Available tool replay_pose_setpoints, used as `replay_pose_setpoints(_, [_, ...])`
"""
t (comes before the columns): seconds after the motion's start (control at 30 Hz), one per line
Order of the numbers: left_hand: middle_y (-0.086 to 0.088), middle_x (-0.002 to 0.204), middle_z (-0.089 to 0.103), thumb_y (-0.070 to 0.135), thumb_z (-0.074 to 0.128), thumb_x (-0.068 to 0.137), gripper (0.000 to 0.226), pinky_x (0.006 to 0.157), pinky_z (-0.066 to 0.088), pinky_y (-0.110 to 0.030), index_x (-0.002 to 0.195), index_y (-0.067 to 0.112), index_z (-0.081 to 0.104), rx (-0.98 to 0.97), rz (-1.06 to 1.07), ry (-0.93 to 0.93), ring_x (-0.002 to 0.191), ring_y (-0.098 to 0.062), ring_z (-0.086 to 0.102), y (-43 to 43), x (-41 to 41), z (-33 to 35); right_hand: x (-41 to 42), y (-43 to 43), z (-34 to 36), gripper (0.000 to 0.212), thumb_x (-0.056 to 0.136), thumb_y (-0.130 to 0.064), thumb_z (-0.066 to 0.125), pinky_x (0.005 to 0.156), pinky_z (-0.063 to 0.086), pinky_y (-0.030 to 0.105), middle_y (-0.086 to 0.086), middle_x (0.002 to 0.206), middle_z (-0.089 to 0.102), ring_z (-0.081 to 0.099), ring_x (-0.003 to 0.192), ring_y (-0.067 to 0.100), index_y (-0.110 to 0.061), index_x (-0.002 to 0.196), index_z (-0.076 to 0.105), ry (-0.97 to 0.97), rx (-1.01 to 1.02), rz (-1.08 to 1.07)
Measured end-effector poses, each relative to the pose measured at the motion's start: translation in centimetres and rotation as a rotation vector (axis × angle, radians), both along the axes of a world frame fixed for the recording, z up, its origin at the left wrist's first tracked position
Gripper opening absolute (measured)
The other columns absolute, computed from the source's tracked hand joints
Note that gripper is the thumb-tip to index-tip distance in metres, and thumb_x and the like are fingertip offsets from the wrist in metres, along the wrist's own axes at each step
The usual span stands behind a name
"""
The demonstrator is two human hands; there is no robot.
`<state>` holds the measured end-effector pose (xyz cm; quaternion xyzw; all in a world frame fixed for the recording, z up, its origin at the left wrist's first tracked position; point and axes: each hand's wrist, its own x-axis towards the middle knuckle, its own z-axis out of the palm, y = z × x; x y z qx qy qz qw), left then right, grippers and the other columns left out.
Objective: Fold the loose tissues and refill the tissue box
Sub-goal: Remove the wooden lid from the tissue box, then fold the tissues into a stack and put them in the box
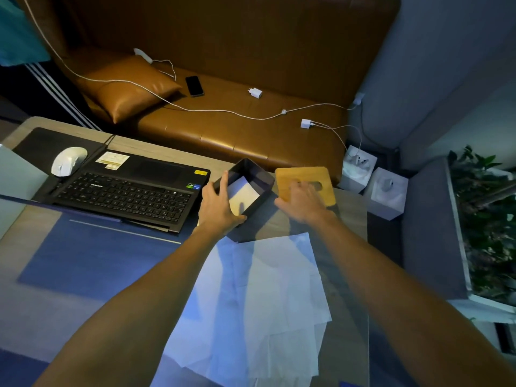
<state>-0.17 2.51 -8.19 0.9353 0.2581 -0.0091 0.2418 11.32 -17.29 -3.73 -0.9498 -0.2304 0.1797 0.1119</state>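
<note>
A dark open tissue box (262, 178) stands on the table near its far edge, with a folded white tissue (245, 191) inside. My left hand (217, 206) grips the box's near left wall, thumb on the front rim. My right hand (303, 202) rests on the wooden lid (307, 175) with an oval slot, which lies just right of the box. Several loose white tissues (265, 303) lie spread flat on the table between my forearms.
An open laptop (125, 188) lies left of the box, with a white mouse (68, 160) on a black pad. Beyond the table is a brown sofa (223, 129) with a phone, chargers and cables. Two white tissue cubes (374, 180) stand at right.
</note>
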Motion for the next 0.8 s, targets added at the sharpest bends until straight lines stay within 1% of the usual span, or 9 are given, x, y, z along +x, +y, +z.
replay_pose_setpoints(0.1, [-0.014,0.146,0.034,0.054,0.088,0.065,0.123,0.096,0.053,-0.044,0.156,0.031,0.009,0.024,0.021,-0.009,0.133,-0.032,0.04,-0.4,0.2,-0.2,-0.2,-1.4,-2.5,0.058,0.094,-0.059,0.05,0.103,0.044,0.057,0.015,0.133,0.057,0.056,0.119,0.035,-0.014,0.13,0.047,0.027,-0.037,-0.096])
replay_pose_setpoints(0.2, [-0.017,0.146,0.035,0.058,0.086,0.067,0.123,0.098,0.052,-0.041,0.157,0.029,0.009,0.057,0.028,0.005,0.133,-0.032,0.039,-1.1,0.5,-0.2,-0.3,-2.0,-4.9,0.07,0.098,-0.061,0.041,0.109,0.038,0.059,0.02,0.148,0.046,0.047,0.132,0.043,-0.01,0.145,0.035,0.095,-0.152,-0.121])
replay_pose_setpoints(0.33, [-0.021,0.149,0.035,0.076,0.073,0.068,0.123,0.105,0.041,-0.044,0.159,0.028,0.005,0.177,0.053,0.077,0.136,-0.037,0.037,-2.5,0.4,0.0,0.0,-1.7,-7.4,0.068,0.099,-0.056,0.041,0.114,0.027,0.063,0.024,0.151,0.041,0.039,0.138,0.047,-0.007,0.146,0.034,0.11,-0.264,-0.031])
replay_pose_setpoints(0.4, [-0.021,0.152,0.031,0.087,0.062,0.067,0.124,0.107,0.038,-0.046,0.159,0.03,0.002,0.213,0.097,0.116,0.14,-0.038,0.033,-3.7,0.2,-0.3,0.1,-1.5,-8.1,0.072,0.097,-0.057,0.043,0.113,0.031,0.061,0.028,0.153,0.036,0.033,0.139,0.05,-0.007,0.149,0.033,0.107,-0.32,0.014])
replay_pose_setpoints(0.47, [-0.022,0.156,0.026,0.09,0.057,0.067,0.125,0.109,0.036,-0.047,0.16,0.03,0.001,0.209,0.147,0.115,0.143,-0.038,0.029,-4.7,0.2,-0.5,0.0,-1.2,-8.4,0.074,0.096,-0.058,0.045,0.11,0.037,0.056,0.028,0.153,0.033,0.029,0.141,0.051,-0.008,0.149,0.034,0.073,-0.363,0.064])
replay_pose_setpoints(0.53, [-0.022,0.16,0.021,0.09,0.056,0.068,0.124,0.111,0.033,-0.046,0.161,0.028,0.001,0.185,0.186,0.104,0.146,-0.038,0.024,-5.3,0.3,-0.5,-0.1,-0.8,-8.6,0.07,0.095,-0.057,0.048,0.107,0.04,0.051,0.025,0.151,0.038,0.036,0.138,0.046,-0.009,0.145,0.039,0.006,-0.38,0.14])
replay_pose_setpoints(0.6, [-0.021,0.161,0.019,0.091,0.054,0.068,0.124,0.113,0.031,-0.045,0.161,0.027,0.003,0.174,0.202,0.102,0.148,-0.037,0.022,-5.7,0.4,-0.4,-0.2,-0.4,-8.6,0.064,0.093,-0.054,0.053,0.104,0.044,0.047,0.02,0.145,0.045,0.047,0.129,0.039,-0.011,0.14,0.044,-0.046,-0.398,0.215])
replay_pose_setpoints(0.63, [-0.021,0.161,0.019,0.091,0.054,0.068,0.123,0.113,0.031,-0.046,0.161,0.027,0.003,0.171,0.206,0.104,0.148,-0.037,0.021,-5.9,0.5,-0.3,-0.3,-0.2,-8.8,0.063,0.092,-0.053,0.056,0.103,0.044,0.046,0.018,0.144,0.047,0.049,0.127,0.037,-0.013,0.139,0.045,-0.066,-0.405,0.245])
replay_pose_setpoints(0.8, [-0.02,0.162,0.016,0.087,0.057,0.072,0.12,0.11,0.034,-0.048,0.161,0.026,0.003,0.137,0.213,0.118,0.148,-0.037,0.019,-6.3,0.7,0.1,-0.7,0.0,-8.8,0.06,0.09,-0.046,0.064,0.102,0.044,0.043,0.014,0.144,0.046,0.046,0.127,0.034,-0.016,0.14,0.046,-0.151,-0.448,0.311])
